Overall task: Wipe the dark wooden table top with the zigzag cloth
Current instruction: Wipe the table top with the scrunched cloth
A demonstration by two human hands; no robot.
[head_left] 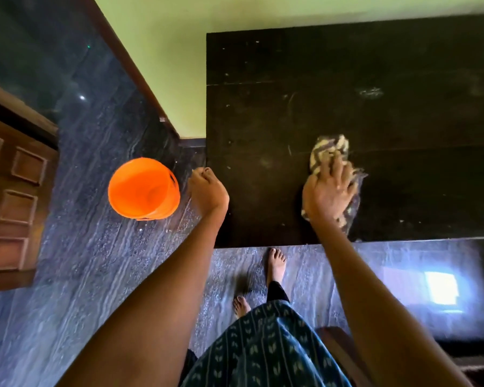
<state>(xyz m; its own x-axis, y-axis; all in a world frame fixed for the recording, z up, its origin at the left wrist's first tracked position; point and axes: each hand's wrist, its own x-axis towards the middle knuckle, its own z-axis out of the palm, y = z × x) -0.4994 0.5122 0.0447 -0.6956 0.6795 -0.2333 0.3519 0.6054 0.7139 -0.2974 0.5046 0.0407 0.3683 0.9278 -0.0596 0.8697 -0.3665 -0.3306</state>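
Observation:
The dark wooden table top [347, 79] fills the upper right of the head view, with pale specks and smears on it. A crumpled zigzag cloth [329, 150], cream and dark, lies on the table near its front edge. My right hand [329, 194] presses flat on the cloth with fingers spread, gripping it. My left hand [207, 189] hangs at the table's left edge, fingers curled in a loose fist with nothing visible in it.
An orange bucket [143, 189] stands on the dark marbled floor left of the table. A wooden panelled door [11, 191] is at far left. My bare feet [275, 263] stand at the table's front edge. A green wall rises behind.

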